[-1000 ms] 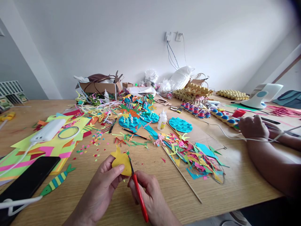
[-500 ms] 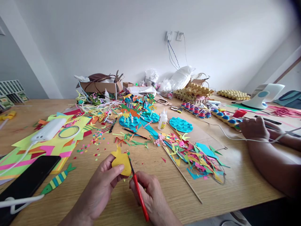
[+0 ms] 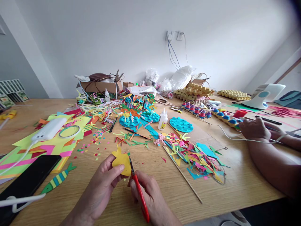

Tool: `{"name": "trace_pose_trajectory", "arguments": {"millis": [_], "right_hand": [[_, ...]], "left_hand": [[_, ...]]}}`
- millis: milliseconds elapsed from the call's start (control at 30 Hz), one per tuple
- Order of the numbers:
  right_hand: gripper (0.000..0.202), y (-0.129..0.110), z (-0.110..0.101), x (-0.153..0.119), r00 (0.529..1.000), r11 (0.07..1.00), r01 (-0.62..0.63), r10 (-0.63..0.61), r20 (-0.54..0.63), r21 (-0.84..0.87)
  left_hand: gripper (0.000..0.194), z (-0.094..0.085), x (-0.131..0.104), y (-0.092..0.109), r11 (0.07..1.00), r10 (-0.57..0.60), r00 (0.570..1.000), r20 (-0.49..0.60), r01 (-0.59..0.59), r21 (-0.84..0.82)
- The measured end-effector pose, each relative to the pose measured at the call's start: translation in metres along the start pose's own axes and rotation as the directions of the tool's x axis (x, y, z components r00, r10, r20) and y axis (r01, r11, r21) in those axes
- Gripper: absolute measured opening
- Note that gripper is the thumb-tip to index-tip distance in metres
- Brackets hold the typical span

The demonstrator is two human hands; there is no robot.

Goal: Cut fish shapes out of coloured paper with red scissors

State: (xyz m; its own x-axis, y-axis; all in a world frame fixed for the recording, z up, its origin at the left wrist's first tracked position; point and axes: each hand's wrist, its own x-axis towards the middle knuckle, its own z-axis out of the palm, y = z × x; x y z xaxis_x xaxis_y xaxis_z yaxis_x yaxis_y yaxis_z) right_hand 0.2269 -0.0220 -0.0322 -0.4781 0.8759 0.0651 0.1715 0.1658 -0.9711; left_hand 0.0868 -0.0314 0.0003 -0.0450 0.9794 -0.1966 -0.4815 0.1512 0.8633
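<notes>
Yellow paper cutout (image 3: 121, 162) was above the table (image 3: 162, 185) near its front edge, pinched in left hand (image 3: 107, 179). Right hand (image 3: 148, 191) gripped red-handled scissors (image 3: 140, 196), blades at cutout's right edge. Bare wood lay between striped paper fish (image 3: 58, 180) and left hand; wooden stick (image 3: 183, 175) lay right. Cardboard box (image 3: 101, 88) at back held brown item (image 3: 97, 77), other contents unclear.

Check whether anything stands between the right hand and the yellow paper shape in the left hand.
Only the red-handled scissors, held in the right hand, come between it and the yellow paper shape, blades at the paper's edge. Nothing else visible stands in the way.
</notes>
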Motion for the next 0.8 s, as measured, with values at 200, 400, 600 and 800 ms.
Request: {"name": "trace_pose_trajectory", "arguments": {"millis": [200, 400, 600, 800], "right_hand": [[0.029, 0.0004, 0.0008, 0.0001, 1.0, 1.0, 0.017, -0.017, -0.021, -0.004], [0.03, 0.0008, 0.0015, 0.0011, 0.999, 1.0, 0.01, -0.009, -0.039, 0.023], [0.028, 0.0009, 0.0013, 0.0004, 0.998, 0.999, -0.003, 0.005, -0.055, 0.035], [0.029, -0.0001, 0.002, 0.0002, 0.998, 1.0, -0.016, 0.017, -0.053, 0.017]], "left_hand": [[0.014, 0.0012, -0.0016, -0.003, 1.0, -0.006, 1.0, -0.013, 0.006, -0.007], [0.014, 0.0042, -0.0008, -0.004, 1.0, -0.004, 1.0, -0.01, 0.004, -0.019], [0.013, 0.0055, -0.0005, -0.0036, 1.0, -0.006, 1.0, -0.011, 0.006, -0.028], [0.013, 0.0048, -0.0024, -0.0024, 1.0, -0.018, 1.0, -0.001, 0.018, -0.024]]}}
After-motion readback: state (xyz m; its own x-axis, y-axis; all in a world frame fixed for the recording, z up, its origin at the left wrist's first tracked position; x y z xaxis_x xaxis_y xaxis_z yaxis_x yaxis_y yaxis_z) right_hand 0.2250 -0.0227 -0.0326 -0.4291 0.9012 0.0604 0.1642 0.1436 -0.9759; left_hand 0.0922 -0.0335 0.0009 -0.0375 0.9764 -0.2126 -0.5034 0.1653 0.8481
